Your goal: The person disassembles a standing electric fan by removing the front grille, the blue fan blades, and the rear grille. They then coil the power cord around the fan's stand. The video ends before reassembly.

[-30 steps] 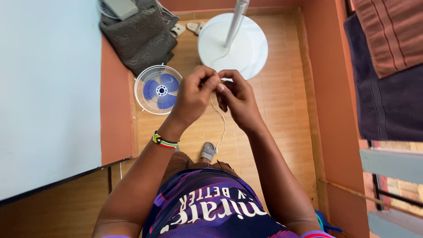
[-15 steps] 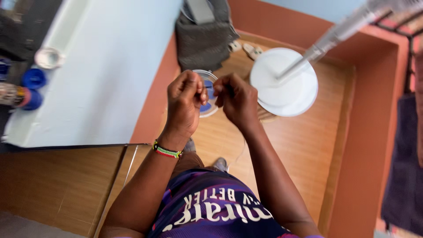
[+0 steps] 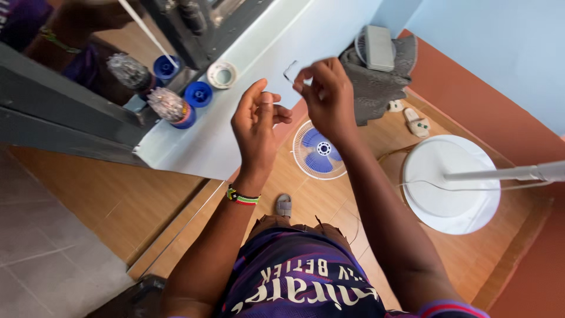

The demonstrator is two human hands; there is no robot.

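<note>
The right hand (image 3: 331, 97) has its grip pinched together on a thin wire loop (image 3: 289, 70), held up over the pale table (image 3: 247, 118). The left hand (image 3: 256, 123) hangs beside it, fingers spread, holding nothing. A small blue fan (image 3: 319, 149) lies on the floor below.

A purple jersey (image 3: 294, 277) with white lettering and pink-trimmed sleeves, brown shorts (image 3: 294, 227), a grey shoe (image 3: 283, 205), and a beaded wristband (image 3: 242, 197) in green, red, white and black.
</note>
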